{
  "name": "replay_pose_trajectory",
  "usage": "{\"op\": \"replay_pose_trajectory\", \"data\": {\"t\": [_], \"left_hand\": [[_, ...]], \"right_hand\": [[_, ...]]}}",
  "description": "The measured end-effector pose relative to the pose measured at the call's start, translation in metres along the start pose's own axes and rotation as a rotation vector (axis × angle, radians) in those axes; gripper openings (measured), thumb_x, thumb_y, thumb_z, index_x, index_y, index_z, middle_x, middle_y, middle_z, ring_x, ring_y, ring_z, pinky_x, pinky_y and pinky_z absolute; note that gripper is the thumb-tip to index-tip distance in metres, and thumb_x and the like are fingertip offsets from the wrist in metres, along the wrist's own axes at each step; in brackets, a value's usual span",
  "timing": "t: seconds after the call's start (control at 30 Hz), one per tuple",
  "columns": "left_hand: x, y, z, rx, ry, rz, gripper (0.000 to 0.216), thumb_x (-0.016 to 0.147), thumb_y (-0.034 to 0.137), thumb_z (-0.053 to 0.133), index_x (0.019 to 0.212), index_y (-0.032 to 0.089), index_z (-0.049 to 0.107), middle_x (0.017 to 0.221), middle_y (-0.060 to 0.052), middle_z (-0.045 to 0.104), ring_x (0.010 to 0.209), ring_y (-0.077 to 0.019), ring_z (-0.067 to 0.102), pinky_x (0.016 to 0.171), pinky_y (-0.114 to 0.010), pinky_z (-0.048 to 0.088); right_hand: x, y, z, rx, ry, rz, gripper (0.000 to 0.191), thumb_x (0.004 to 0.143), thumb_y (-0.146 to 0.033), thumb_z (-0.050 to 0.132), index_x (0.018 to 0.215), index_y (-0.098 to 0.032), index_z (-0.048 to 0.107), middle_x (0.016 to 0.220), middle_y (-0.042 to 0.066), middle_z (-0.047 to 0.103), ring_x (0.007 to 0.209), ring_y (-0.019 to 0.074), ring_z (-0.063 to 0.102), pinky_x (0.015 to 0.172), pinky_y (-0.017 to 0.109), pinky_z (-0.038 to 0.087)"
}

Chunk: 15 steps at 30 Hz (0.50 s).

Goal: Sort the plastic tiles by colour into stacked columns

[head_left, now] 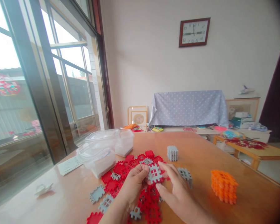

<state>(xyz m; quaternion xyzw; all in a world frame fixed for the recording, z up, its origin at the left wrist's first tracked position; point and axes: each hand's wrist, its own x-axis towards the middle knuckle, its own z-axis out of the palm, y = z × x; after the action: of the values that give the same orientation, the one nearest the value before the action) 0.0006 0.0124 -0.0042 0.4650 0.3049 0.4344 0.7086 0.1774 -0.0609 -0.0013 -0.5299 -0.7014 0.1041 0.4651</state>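
Both my hands meet over a pile of red waffle-block tiles (pixel 128 169) on the wooden table (pixel 200 155). My left hand (pixel 133 183) and my right hand (pixel 175 189) pinch one grey waffle tile (pixel 155 173) between their fingertips, held just above the pile. A second grey tile (pixel 186 175) lies beside my right hand. Loose grey tiles (pixel 97 194) lie to the left of my left wrist. A small grey cube of joined tiles (pixel 172 153) stands behind the pile. An orange cube of joined tiles (pixel 224 186) stands to the right.
Clear plastic containers (pixel 100 155) with a lid sit at the left of the pile, a paper sheet (pixel 69 165) beside them. A crumpled white scrap (pixel 44 188) lies near the table's left edge. A window is on the left; a low table (pixel 254 149) stands at right.
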Motion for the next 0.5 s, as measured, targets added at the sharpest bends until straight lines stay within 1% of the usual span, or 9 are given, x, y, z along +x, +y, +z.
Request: {"op": "replay_pose_trajectory", "data": {"t": [0.1,0.23,0.33,0.4,0.5], "left_hand": [[-0.001,0.0,0.001,0.021,-0.046,-0.011,0.038,0.082,0.052,0.077,0.082,0.017,0.061,0.071,0.0,0.063,0.058,-0.0083,0.051,0.058,-0.021,0.035],[-0.002,0.0,0.004,0.04,-0.068,-0.036,0.04,0.08,0.053,0.078,0.082,0.016,0.063,0.071,-0.001,0.064,0.057,-0.0083,0.052,0.055,-0.021,0.033],[-0.005,0.001,0.009,0.025,-0.087,-0.052,0.04,0.079,0.052,0.079,0.082,0.016,0.062,0.069,0.0,0.064,0.056,-0.0085,0.053,0.054,-0.021,0.033],[-0.008,0.003,0.012,0.013,-0.092,-0.064,0.039,0.079,0.052,0.079,0.09,0.017,0.064,0.071,-0.001,0.067,0.06,-0.0103,0.057,0.056,-0.021,0.035],[-0.01,0.005,0.013,0.017,-0.049,-0.074,0.044,0.079,0.052,0.079,0.105,0.018,0.065,0.086,-0.006,0.074,0.071,-0.0138,0.065,0.061,-0.022,0.04]], "right_hand": [[0.003,0.002,-0.005,-0.02,-0.028,0.012,0.056,0.085,-0.026,0.061,0.14,-0.028,0.052,0.135,0.008,0.057,0.126,0.0259,0.055,0.108,0.041,0.047],[0.007,0.004,-0.012,-0.014,-0.064,0.018,0.053,0.082,-0.026,0.065,0.135,-0.028,0.057,0.13,0.007,0.06,0.12,0.0246,0.058,0.105,0.039,0.048],[0.01,0.005,-0.02,0.008,-0.106,0.006,0.049,0.081,-0.027,0.067,0.129,-0.029,0.061,0.123,0.005,0.062,0.112,0.0226,0.06,0.099,0.036,0.05],[0.013,0.011,-0.028,0.028,-0.107,0.013,0.044,0.081,-0.03,0.07,0.125,-0.028,0.064,0.119,0.005,0.064,0.109,0.0224,0.061,0.096,0.035,0.051],[0.018,0.031,-0.048,0.077,-0.047,0.067,0.045,0.083,-0.041,0.07,0.125,-0.025,0.065,0.121,0.007,0.064,0.112,0.0237,0.061,0.097,0.035,0.051]]}}
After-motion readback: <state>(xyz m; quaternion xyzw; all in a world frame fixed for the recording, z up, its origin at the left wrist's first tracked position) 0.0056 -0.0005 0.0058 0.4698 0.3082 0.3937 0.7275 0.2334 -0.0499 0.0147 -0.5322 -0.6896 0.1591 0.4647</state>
